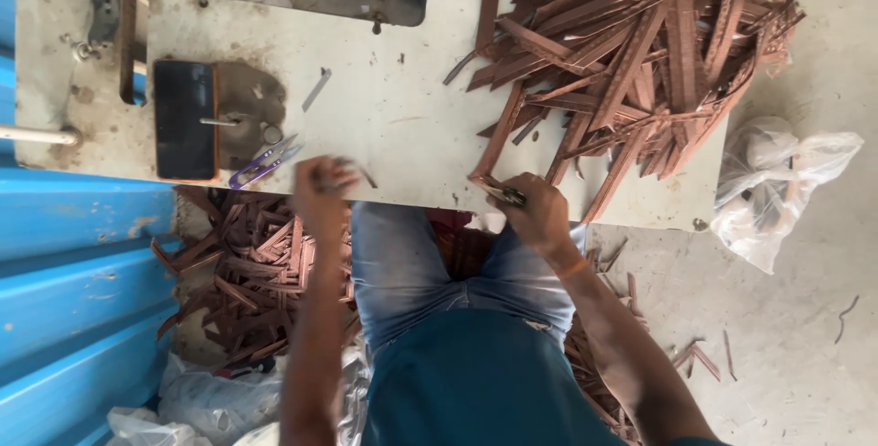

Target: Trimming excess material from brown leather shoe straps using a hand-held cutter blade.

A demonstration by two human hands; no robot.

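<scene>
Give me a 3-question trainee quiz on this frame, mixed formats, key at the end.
1. True or false: the purple snips lie on the table near the left hand.
2. Where is the big heap of brown strips? A) the table's right part B) inside the white bag C) on the black phone
3. Fill in: the right hand grips a small tool at the near end of a brown ____.

Key: 1 true; 2 A; 3 strip.
</scene>
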